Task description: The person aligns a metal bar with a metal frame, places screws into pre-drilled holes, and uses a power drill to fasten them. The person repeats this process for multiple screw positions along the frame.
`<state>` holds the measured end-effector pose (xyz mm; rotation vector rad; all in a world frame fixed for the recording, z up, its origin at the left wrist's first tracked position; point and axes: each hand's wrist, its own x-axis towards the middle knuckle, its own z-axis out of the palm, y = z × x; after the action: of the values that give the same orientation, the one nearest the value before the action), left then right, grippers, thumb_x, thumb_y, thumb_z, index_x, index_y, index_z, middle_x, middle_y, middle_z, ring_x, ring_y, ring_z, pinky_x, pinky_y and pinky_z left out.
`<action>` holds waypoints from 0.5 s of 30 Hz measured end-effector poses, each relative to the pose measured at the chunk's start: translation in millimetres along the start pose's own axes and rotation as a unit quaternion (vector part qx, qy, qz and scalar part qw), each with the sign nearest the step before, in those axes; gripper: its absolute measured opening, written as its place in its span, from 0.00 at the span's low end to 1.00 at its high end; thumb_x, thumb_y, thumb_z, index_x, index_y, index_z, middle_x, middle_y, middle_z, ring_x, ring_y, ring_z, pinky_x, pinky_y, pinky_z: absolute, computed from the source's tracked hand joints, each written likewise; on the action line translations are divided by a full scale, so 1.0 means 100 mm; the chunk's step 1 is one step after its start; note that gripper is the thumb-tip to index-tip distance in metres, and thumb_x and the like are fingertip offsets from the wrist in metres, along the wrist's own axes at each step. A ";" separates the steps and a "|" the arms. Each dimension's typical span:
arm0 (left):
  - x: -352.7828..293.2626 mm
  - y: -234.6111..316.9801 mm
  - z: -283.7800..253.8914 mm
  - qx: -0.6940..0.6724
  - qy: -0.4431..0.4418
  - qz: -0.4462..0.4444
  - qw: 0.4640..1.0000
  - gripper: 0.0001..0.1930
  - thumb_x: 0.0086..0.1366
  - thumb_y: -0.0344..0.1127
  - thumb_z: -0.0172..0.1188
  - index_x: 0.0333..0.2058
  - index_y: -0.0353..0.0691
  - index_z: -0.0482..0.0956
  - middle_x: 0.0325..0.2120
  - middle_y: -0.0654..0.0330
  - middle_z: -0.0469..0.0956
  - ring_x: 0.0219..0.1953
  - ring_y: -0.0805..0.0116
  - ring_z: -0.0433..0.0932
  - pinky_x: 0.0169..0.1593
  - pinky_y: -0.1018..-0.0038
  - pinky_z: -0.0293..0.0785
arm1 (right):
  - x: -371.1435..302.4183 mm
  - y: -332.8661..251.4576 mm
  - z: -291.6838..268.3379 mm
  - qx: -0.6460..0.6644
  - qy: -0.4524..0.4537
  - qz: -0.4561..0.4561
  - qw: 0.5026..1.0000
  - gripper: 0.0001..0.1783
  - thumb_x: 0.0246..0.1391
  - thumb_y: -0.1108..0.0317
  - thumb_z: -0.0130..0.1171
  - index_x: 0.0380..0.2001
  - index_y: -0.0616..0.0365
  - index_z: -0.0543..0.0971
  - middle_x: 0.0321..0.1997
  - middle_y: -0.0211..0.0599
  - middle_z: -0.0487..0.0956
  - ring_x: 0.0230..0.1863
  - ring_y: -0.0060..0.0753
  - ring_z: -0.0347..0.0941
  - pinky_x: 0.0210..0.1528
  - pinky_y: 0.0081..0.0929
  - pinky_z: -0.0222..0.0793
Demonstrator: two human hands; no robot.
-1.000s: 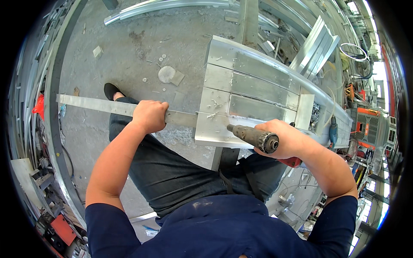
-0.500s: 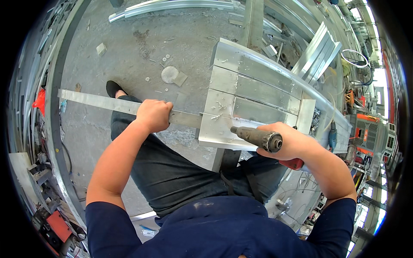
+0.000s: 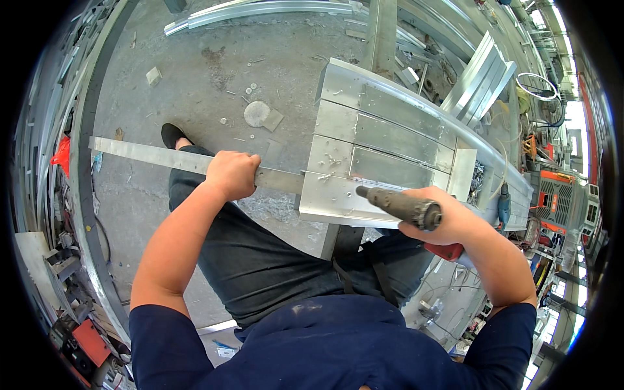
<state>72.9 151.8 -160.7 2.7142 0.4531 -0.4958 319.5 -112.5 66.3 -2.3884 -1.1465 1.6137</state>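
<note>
My left hand is closed round a long flat metal bar. The bar runs from the far left, across my thigh, to the left edge of a work surface made of several side-by-side aluminium profiles. In my right hand is a power drill with a dark, worn front end and a red part low on its body. Its nose points left, over the nearest profile; whether it touches the metal I cannot tell. Metal shavings lie scattered on the profiles.
A steel beam runs along the left side. More aluminium profiles lean at the far right, and a blue tool lies right of my right hand. Beyond it stands an orange-and-grey machine. A round disc and scraps litter the floor.
My right hand has moved slightly to the right with the drill, and the drill's nose has shifted right across the nearest profile. My left hand stays on the bar, nearly still.
</note>
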 end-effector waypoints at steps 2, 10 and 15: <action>0.00 -0.02 0.05 -0.004 0.000 -0.001 1.000 0.12 0.48 0.36 0.67 0.32 0.42 0.81 0.32 0.55 0.84 0.40 0.52 0.84 0.44 0.59 0.78 | -0.10 0.16 -0.03 0.031 0.039 -0.050 0.997 0.16 0.53 0.68 0.66 0.45 0.55 0.79 0.28 0.38 0.80 0.30 0.36 0.78 0.36 0.35 0.75; -0.01 0.02 0.01 0.019 0.016 -0.001 1.000 0.13 0.46 0.35 0.66 0.32 0.42 0.81 0.31 0.53 0.84 0.39 0.50 0.84 0.44 0.58 0.78 | -0.83 0.57 -0.24 0.040 0.100 0.006 0.994 0.21 0.51 0.71 0.67 0.49 0.56 0.78 0.30 0.34 0.79 0.31 0.32 0.74 0.40 0.31 0.73; 0.01 0.04 0.00 0.029 0.020 -0.003 0.999 0.12 0.46 0.36 0.65 0.32 0.42 0.81 0.31 0.52 0.84 0.39 0.50 0.84 0.44 0.58 0.78 | -1.24 0.98 -0.22 0.093 0.176 0.023 0.980 0.19 0.49 0.73 0.68 0.47 0.58 0.79 0.32 0.30 0.79 0.35 0.26 0.75 0.43 0.29 0.73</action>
<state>74.9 148.6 -160.5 2.7835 0.4638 -0.4642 368.6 -249.0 133.2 -2.4564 -0.8442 1.1788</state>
